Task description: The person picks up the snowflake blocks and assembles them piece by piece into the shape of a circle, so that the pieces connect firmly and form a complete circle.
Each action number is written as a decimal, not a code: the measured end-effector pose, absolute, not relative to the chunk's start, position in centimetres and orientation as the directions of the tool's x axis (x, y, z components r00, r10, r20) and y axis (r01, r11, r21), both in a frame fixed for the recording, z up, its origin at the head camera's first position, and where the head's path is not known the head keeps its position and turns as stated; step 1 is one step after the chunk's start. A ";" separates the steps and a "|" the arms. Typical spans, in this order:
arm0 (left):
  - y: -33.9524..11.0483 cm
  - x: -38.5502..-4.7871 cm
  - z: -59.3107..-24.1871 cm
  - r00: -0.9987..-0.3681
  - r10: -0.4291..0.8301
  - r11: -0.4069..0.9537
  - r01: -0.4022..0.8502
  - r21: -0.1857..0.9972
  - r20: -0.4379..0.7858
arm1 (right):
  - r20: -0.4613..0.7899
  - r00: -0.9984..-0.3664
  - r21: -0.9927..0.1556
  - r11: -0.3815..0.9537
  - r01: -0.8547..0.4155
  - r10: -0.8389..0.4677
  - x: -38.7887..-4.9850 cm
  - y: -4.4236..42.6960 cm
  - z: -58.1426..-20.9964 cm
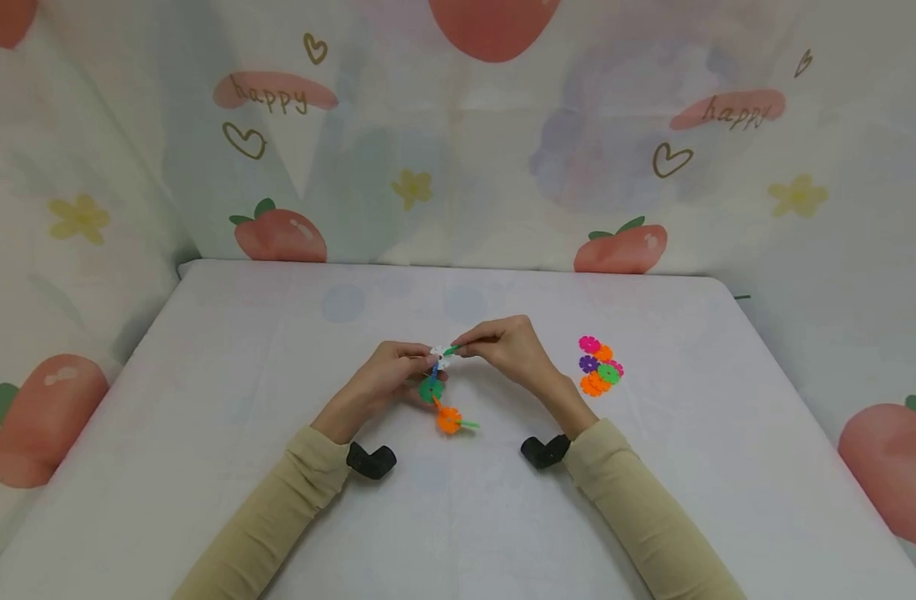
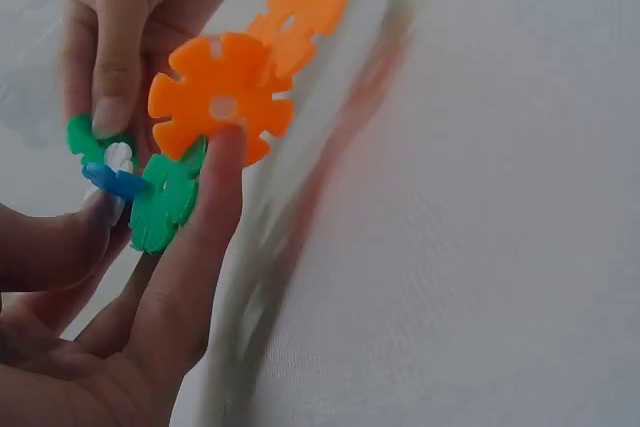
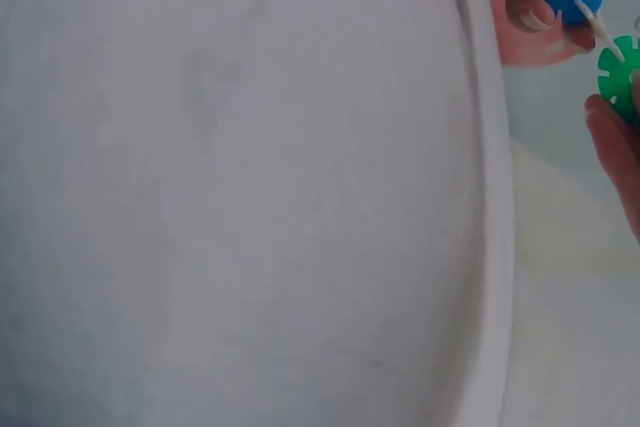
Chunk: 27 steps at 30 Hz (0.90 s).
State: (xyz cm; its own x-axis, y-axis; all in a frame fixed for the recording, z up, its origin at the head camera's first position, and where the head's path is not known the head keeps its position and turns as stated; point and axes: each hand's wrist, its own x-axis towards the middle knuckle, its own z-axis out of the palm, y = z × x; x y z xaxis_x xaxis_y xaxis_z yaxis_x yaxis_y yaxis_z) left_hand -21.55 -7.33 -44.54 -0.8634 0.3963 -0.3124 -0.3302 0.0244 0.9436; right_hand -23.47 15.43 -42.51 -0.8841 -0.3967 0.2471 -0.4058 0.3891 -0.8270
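1. Table [image 1: 458,533], white-covered: my work surface in the head view.
2. Left hand [image 1: 382,379]: thumb and fingers curled, gripping the chain [image 1: 431,390] near its white disc [image 1: 439,358] and blue disc [image 2: 118,183].
3. Right hand [image 1: 506,348]: thumb and fingertips pinching a green disc [image 2: 82,139] against the chain's white end.
4. Chain, between both hands and trailing toward me: white, blue, green, two orange, bright green. I log these as joined.
5. Loose discs [image 1: 596,384], overlapping beside the right forearm: pink, orange, purple, green. I log these as unused.
6. Pinched green disc: touching white; I cannot tell whether its slot is seated, so this joint looks unfinished.
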 end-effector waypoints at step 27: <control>-8.3 -21.9 -43.6 -0.788 0.532 0.177 -0.255 0.951 -0.310 | 0.136 -0.943 -0.631 0.707 -0.319 -0.304 -22.4 24.9 -40.0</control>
State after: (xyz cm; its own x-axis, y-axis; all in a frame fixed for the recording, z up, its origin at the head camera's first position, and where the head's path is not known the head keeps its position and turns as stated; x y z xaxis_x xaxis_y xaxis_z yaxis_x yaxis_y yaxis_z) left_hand -21.85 -8.29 -43.56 -0.7880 0.5321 -0.3098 -0.2545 0.1766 0.9508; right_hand -22.36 24.86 -40.02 -0.9429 -0.3043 0.1358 -0.3191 0.7074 -0.6307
